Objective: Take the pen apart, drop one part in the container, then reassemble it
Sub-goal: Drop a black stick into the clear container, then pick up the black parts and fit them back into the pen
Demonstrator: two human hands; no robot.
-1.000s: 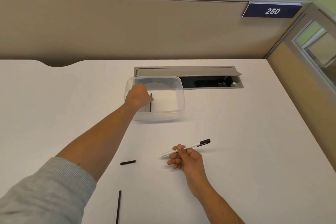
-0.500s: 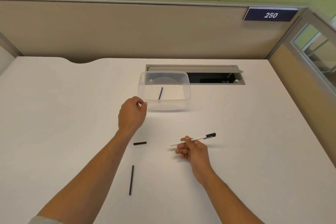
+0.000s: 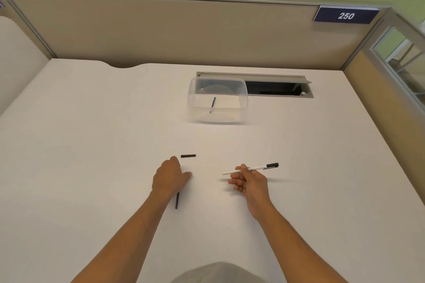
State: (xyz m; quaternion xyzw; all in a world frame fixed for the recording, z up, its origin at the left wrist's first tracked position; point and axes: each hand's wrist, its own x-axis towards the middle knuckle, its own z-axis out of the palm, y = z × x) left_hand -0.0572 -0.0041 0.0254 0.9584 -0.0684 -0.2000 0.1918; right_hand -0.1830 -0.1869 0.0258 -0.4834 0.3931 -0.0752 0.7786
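Observation:
A clear plastic container (image 3: 243, 108) stands on the white desk, with a thin dark pen part (image 3: 213, 103) lying inside it. My right hand (image 3: 250, 179) holds the white pen barrel (image 3: 253, 168) with its black end pointing right. My left hand (image 3: 170, 177) hovers palm down over the desk, fingers apart, covering the top of a long thin black pen part (image 3: 176, 201). A short black pen piece (image 3: 188, 156) lies just beyond that hand.
A cable hatch (image 3: 276, 87) with its lid raised opens in the desk right behind the container. A beige partition runs along the back, with a blue "250" sign (image 3: 345, 15) at its right end. The white desk (image 3: 92, 145) spreads wide on both sides.
My left hand let the thin part go in the container, pulled back toward me, and now sits over the long black part. My right hand has kept hold of the barrel.

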